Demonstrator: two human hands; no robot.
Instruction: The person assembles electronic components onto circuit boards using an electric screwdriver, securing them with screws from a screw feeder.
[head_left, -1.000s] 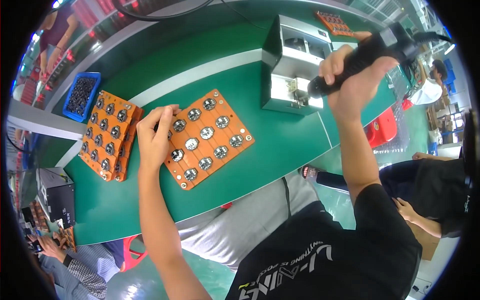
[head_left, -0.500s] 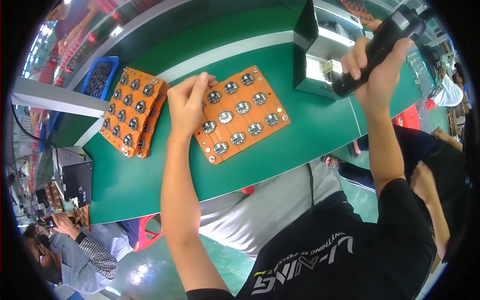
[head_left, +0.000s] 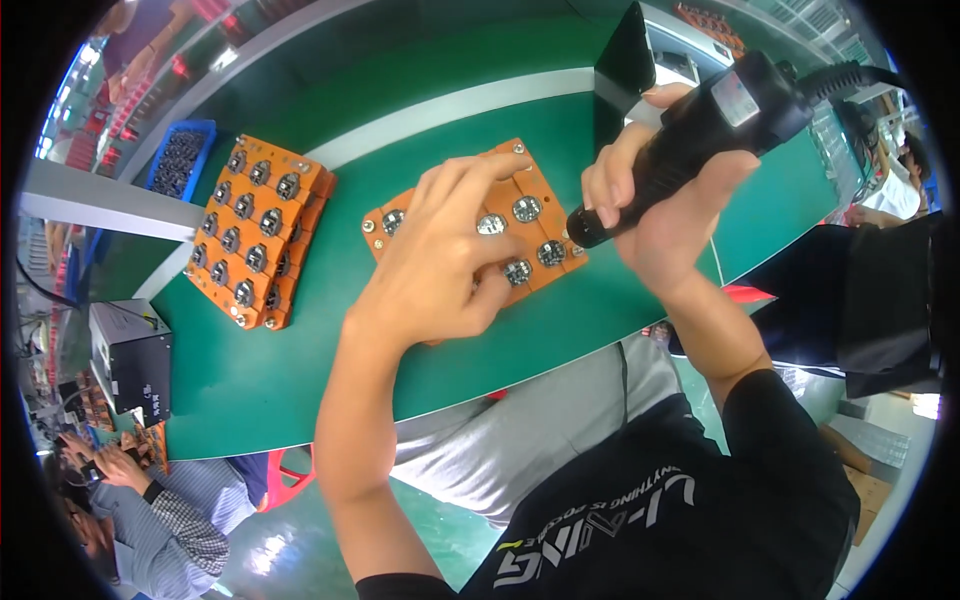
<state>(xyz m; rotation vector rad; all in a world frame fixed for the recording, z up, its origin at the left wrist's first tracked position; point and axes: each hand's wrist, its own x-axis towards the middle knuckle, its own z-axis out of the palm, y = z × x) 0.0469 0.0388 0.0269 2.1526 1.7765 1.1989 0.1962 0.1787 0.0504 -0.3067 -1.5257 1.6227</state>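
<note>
The left hand [head_left: 440, 260] lies flat on an orange board [head_left: 520, 225] of round metal parts, fingers spread over it. The right hand [head_left: 665, 205] grips a black driver [head_left: 700, 135], its tip down at the board's right edge. A stack [head_left: 262, 235] of like boards sits to the left on the green bench [head_left: 300, 370], near a blue bin [head_left: 180, 160].

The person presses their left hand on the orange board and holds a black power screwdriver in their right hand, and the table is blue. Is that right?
Not quite. The table is green, not blue; only the small bin at its far edge is blue. The head view shows this. The rest holds: the left hand presses on the orange board, and the right hand holds the black power screwdriver.
</note>
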